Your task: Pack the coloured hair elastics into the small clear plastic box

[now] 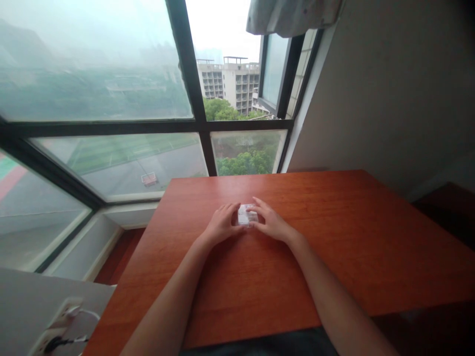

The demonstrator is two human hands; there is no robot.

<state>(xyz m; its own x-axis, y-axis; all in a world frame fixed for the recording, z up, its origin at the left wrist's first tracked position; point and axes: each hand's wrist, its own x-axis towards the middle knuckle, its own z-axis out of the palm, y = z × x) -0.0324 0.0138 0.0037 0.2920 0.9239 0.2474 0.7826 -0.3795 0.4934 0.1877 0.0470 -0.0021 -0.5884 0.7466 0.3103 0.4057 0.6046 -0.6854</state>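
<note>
A small, clear, shiny rectangular case or packet [245, 215] with pale contents sits on the reddish-brown wooden table [356, 237]; its exact kind is too small to make out. My left hand [223, 221] is curved against its left side, thumb at the near edge and fingers at the far left corner. From the right, my right hand [272, 221] holds it too, with fingertips over its upper right part and the thumb near its lower right corner. Parts of its edges are hidden behind my fingers.
Large dark-framed windows [202, 126] rise behind the table, one pane standing ajar at the right. A wall [371, 89] is on the right, and a curtain [293, 17] hangs above. Plugs with cords [72, 311] sit in wall sockets at the lower left.
</note>
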